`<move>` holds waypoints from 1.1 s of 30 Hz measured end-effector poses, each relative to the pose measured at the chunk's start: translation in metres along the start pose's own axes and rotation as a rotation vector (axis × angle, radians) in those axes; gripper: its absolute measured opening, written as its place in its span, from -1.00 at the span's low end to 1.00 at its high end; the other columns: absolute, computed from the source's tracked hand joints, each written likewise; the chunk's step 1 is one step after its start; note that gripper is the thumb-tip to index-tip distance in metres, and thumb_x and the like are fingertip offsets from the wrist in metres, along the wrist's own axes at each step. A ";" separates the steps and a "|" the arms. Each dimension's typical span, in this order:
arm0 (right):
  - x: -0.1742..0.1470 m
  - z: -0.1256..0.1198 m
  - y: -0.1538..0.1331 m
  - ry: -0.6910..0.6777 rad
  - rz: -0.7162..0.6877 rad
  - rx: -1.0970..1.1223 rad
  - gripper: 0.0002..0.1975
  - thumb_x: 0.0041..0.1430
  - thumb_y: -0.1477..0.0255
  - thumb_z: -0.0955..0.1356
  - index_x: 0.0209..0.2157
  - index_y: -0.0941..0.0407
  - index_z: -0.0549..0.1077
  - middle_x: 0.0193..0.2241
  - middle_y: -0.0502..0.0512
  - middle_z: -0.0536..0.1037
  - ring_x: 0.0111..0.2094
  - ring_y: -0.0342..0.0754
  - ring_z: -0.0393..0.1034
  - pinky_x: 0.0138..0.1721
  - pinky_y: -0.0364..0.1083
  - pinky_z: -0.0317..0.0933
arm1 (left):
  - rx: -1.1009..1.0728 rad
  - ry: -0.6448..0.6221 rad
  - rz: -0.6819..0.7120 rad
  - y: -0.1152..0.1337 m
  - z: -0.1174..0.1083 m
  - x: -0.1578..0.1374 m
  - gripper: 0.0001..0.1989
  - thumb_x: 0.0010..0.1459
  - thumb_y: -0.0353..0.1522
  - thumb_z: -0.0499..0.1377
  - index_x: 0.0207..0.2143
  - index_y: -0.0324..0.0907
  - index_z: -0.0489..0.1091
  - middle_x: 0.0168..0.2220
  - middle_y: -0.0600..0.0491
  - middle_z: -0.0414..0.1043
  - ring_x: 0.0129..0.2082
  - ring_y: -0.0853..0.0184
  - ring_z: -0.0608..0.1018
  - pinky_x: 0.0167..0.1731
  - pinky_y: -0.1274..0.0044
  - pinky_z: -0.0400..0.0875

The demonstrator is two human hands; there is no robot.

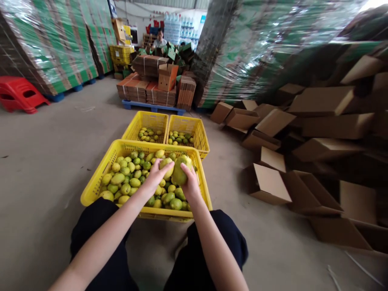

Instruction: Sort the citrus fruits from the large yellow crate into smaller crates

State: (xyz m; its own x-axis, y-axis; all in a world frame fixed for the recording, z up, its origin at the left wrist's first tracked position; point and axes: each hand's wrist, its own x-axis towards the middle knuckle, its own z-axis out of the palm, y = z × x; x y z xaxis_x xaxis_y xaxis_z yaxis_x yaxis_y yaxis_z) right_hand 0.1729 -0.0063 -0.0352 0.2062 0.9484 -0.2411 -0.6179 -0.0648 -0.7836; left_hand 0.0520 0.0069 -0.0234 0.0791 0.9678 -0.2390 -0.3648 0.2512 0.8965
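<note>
Both hands are raised over the right part of a large yellow crate (91, 190) filled with yellow and green lemons (118, 178). My left hand (156, 173) is closed around a yellowish lemon (165, 165). In my right hand (190, 182) is a larger, knobbly greenish-yellow lemon (181, 171), its side facing the other fruit. The two held lemons are close together, perhaps touching. Beyond the big crate stand a left yellow crate (130, 123) and a right yellow crate (201, 137), each with several lemons on its bottom.
Cardboard boxes (269, 182) lie in a heap on the right. Bundled flat cartons (133, 89) rest on a blue pallet (151, 107) ahead. A red stool (22, 93) is at the left. Wrapped stacks (69, 40) flank the aisle, and a person (159, 39) is at the back.
</note>
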 end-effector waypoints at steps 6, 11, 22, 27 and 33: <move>-0.014 -0.019 -0.011 -0.092 0.162 0.094 -0.67 -0.14 0.31 0.53 -0.29 0.07 0.48 -0.41 0.01 0.63 -0.27 0.11 0.57 -0.35 0.00 0.49 | -0.157 -0.098 -0.231 0.009 -0.003 0.005 -0.73 0.05 -0.21 0.37 -0.29 -0.21 0.52 -0.22 -0.07 0.61 -0.06 0.17 0.59 -0.12 0.49 0.49; -0.026 -0.037 -0.022 -0.095 0.255 0.119 -0.75 -0.01 0.31 0.48 -0.28 0.12 0.53 -0.45 0.08 0.64 -0.32 0.11 0.59 -0.34 0.01 0.50 | -0.233 -0.115 -0.414 0.009 0.000 0.002 -0.79 0.31 -0.36 0.11 -0.15 -0.30 0.47 -0.22 -0.13 0.61 -0.17 0.24 0.64 -0.19 0.50 0.54; -0.020 -0.037 -0.014 0.013 0.305 0.124 -0.70 0.14 0.15 0.34 -0.34 0.11 0.53 -0.48 0.12 0.64 -0.38 0.12 0.57 -0.40 0.05 0.48 | -0.202 -0.155 -0.424 0.004 0.015 0.002 -0.69 0.30 -0.23 0.13 -0.03 -0.25 0.38 -0.57 0.10 0.42 -0.71 0.46 0.41 -0.72 0.67 0.25; -0.011 -0.033 -0.006 -0.073 0.270 0.150 -0.63 0.09 0.12 0.35 -0.29 0.14 0.53 -0.48 0.17 0.62 -0.48 0.07 0.52 -0.56 -0.03 0.42 | -0.254 -0.112 -0.368 0.010 0.014 0.003 -0.68 0.36 -0.23 -0.02 0.08 -0.14 0.30 -0.55 0.13 0.41 -0.75 0.47 0.35 -0.75 0.66 0.17; 0.000 -0.021 0.003 0.022 0.268 0.252 -0.72 0.13 0.18 0.34 -0.28 0.09 0.48 -0.44 0.08 0.62 -0.48 -0.04 0.50 -0.48 -0.09 0.48 | -0.268 -0.154 -0.489 0.020 0.000 0.009 -0.64 0.36 -0.31 -0.14 -0.15 -0.29 0.39 -0.57 0.01 0.40 -0.72 0.41 0.36 -0.75 0.63 0.14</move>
State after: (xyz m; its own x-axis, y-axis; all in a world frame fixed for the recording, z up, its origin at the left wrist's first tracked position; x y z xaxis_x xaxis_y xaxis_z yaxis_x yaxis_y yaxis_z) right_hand 0.1864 -0.0126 -0.0497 0.0266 0.9010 -0.4331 -0.8192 -0.2286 -0.5259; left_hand 0.0448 0.0207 -0.0075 0.4248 0.7363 -0.5268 -0.4728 0.6766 0.5645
